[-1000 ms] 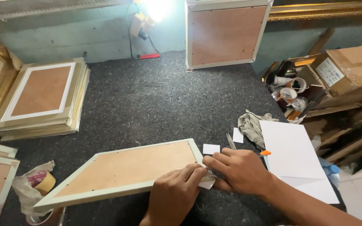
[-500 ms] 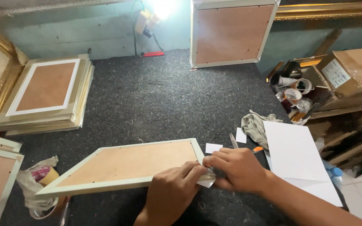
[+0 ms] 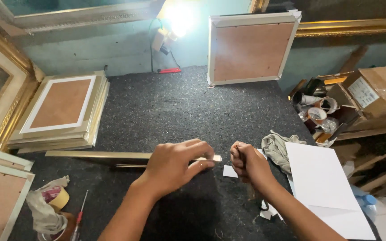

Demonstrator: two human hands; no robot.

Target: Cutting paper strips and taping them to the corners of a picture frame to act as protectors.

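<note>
At the far left edge of the desk [image 3: 166, 111], a stack of frames [image 3: 61, 111] lies flat, back side up, with a brown backing board and white border on top. Below it, near the front corner, a roll of tape in a crumpled bag [image 3: 50, 203] sits just beside a red-handled screwdriver [image 3: 79, 216]. Near the centre, a picture frame [image 3: 99, 155] stands on its edge on the dark felt surface, so only its narrow gold side shows. The left hand [image 3: 175, 163] grips the right end of this frame, fingers curled over the top edge. Just beside it, the right hand [image 3: 246, 163] is closed into a fist around a small object; what it holds cannot be made out. A small white paper scrap [image 3: 229, 171] lies between the two hands. Behind them, a white-edged frame [image 3: 251, 47] leans upright against the wall, near a bright lamp [image 3: 177, 20]. To the right of the right hand lies a grey rag [image 3: 278, 149], touching a white sheet of paper [image 3: 325, 187]. Beyond the desk edge, rolls of tape [image 3: 318, 111] and a cardboard box [image 3: 378, 89] sit on shelving.
</note>
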